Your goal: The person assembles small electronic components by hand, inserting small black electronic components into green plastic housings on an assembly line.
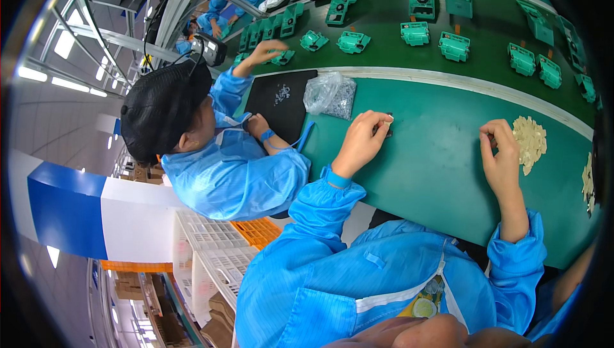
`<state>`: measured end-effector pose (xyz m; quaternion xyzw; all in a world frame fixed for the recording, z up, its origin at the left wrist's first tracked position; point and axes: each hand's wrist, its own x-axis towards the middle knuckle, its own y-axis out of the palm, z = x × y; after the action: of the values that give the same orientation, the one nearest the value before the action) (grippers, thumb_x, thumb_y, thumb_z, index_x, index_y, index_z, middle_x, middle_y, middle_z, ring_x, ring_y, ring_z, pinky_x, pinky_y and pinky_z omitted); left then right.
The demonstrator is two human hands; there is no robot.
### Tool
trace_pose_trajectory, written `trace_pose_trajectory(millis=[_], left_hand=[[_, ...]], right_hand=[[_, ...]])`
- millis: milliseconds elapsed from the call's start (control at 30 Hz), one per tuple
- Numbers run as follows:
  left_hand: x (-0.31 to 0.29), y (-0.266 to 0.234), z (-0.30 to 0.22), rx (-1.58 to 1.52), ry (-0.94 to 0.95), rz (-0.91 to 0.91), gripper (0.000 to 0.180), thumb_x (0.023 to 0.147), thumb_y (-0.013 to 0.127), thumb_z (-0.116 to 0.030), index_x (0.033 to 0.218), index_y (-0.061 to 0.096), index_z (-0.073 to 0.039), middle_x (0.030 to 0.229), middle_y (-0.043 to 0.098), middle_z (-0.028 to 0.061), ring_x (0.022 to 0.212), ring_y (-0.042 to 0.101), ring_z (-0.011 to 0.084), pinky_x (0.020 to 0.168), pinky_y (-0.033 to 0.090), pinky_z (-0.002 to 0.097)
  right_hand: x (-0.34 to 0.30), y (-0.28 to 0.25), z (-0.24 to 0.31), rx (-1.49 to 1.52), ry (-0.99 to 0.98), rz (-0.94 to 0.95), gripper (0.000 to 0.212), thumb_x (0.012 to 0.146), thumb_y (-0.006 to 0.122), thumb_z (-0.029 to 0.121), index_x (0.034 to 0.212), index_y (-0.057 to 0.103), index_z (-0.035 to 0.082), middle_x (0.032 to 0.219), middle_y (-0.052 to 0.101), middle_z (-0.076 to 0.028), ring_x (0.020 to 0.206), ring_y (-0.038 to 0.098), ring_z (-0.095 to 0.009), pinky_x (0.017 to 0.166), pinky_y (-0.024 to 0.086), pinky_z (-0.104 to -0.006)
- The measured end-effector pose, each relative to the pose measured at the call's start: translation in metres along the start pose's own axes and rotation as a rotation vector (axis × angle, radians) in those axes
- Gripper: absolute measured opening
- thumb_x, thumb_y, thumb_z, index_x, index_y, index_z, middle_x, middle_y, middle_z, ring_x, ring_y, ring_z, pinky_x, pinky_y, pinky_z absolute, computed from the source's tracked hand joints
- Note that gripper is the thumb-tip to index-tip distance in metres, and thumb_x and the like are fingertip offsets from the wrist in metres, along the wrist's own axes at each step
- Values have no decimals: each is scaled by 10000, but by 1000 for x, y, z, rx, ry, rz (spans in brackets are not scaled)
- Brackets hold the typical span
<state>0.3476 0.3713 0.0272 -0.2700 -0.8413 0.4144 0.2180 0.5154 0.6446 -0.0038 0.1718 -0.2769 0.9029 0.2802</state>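
Over the green work table [435, 181], my left hand [363, 141] pinches a small cream piece [389, 119] between thumb and fingertips. A small dark bit shows right beside that piece; whether it is held too I cannot tell. My right hand [503, 155] is closed, thumb against curled fingers, just left of a pile of flat cream pieces [529, 143]. A dark spot shows between those fingers, too small to name. Above my left hand lies a clear plastic bag [332, 96] of small greyish parts.
Beyond the table runs a dark green conveyor [384, 18] carrying several green plastic housings [454, 46]. On my left a co-worker in a blue smock [236, 175] reaches toward it, next to a black mat [276, 102] with small parts. More cream pieces [588, 181] lie at far right. White crates [217, 252] stand at lower left.
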Motion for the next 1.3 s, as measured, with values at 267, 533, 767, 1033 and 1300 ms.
trace_pose_trajectory(millis=[267,533,767,1033,1300], left_hand=[[-4,5,7,-226,-144,-38,186,974,618,-52,1126,671,41,966,694,104,821,696,178,723,560,295],[21,49,-71,-633,-70,70,201,976,652,-95,1112,642,52,1000,709,107,917,701,171,799,570,305],[55,101,-139,-750,142,88,170,938,689,-116,1030,686,27,986,697,71,903,655,137,788,541,282],[71,137,-125,-1179,-68,296,190,948,679,-108,1095,663,11,988,695,54,917,643,105,822,530,265],[65,138,-119,-1315,-36,317,209,966,668,-105,1134,619,11,1043,665,61,954,640,113,859,535,268]], right_hand=[[-5,-3,5,14,-2,-20,65,895,598,-59,944,595,-17,954,601,-100,779,598,-203,665,503,-296],[-1,-6,-1,163,85,28,87,899,634,-23,983,613,-18,960,603,-64,814,590,-148,698,482,-265],[2,-17,-13,653,390,44,207,958,673,147,1113,602,30,978,637,-20,828,579,-84,709,449,-230],[3,-27,-20,741,574,15,233,957,650,110,1161,598,9,943,658,-29,804,581,-80,726,459,-234],[2,-27,-14,658,570,9,192,952,653,77,1126,602,10,915,644,-21,803,580,-75,730,461,-221]])
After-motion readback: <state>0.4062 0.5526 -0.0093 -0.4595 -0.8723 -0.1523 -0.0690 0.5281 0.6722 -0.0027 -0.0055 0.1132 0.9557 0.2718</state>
